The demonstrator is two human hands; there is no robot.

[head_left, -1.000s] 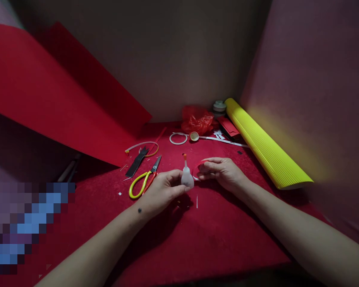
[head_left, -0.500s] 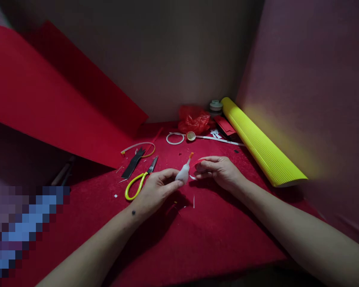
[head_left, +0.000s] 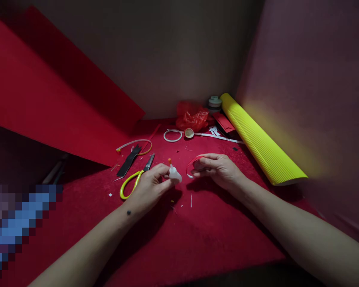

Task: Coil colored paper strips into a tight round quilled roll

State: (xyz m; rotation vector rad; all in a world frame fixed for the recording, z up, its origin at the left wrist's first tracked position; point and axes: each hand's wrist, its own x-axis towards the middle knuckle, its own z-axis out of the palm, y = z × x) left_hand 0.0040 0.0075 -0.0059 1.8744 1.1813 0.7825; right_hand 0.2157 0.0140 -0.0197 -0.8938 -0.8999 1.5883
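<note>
Between the thumb and fingers of my left hand [head_left: 152,183] is a small white glue bottle [head_left: 175,174] with an orange tip, its nozzle pointing up. My right hand [head_left: 219,167] pinches a ring of red corrugated paper strip [head_left: 190,164], curved at its left side, with a white piece at its lower edge. Bottle and ring are apart, both held above the red tabletop. Yellow-handled scissors [head_left: 137,179] lie just left of my left hand, partly hidden by it.
A black strip [head_left: 129,161] and a curled yellow-white strip [head_left: 134,142] lie beyond the scissors. Farther back are a white ring [head_left: 172,136], a round disc [head_left: 188,133] and a red plastic bag [head_left: 191,115]. A yellow corrugated roll [head_left: 263,139] lies right; large red sheets [head_left: 62,99] lean left.
My left hand has drawn the glue bottle left, away from the red ring, and turned its tip more upright. The right hand has turned the ring, showing more of its curve.
</note>
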